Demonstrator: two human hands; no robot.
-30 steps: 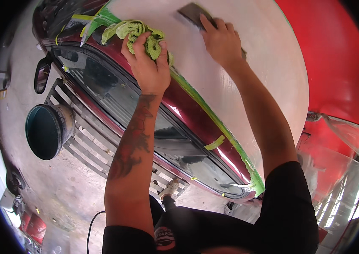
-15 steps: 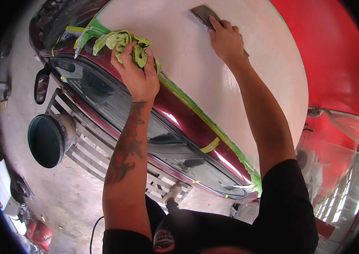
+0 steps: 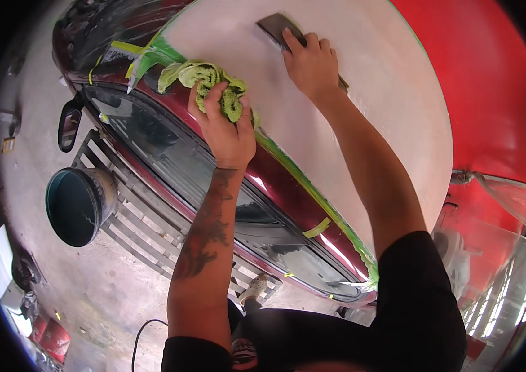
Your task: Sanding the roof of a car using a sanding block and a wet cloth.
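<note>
The car roof (image 3: 362, 158) is whitish-pink and bordered by green masking tape (image 3: 303, 183). My right hand (image 3: 313, 65) lies over a long, dark, flat sanding block (image 3: 275, 30), pressing it to the far part of the roof. Much of the block is covered by my fingers and palm. At the left roof edge, my left hand (image 3: 229, 133) grips a bunched lime-green cloth (image 3: 204, 75), its fingers curled into the folds. Part of that cloth rests along the taped edge, over the dark red body.
A dark green bucket (image 3: 74, 208) stands on a slatted wooden platform (image 3: 136, 232) beside the car. The side mirror (image 3: 69, 127) sticks out at the left. A glossy red panel (image 3: 480, 80) borders the roof on the right. Clear plastic sheeting (image 3: 504, 198) hangs below it.
My right hand has slid left across the roof with the sanding block. The view has shifted slightly, so the car appears further right. My left hand still holds the cloth at the roof edge.
</note>
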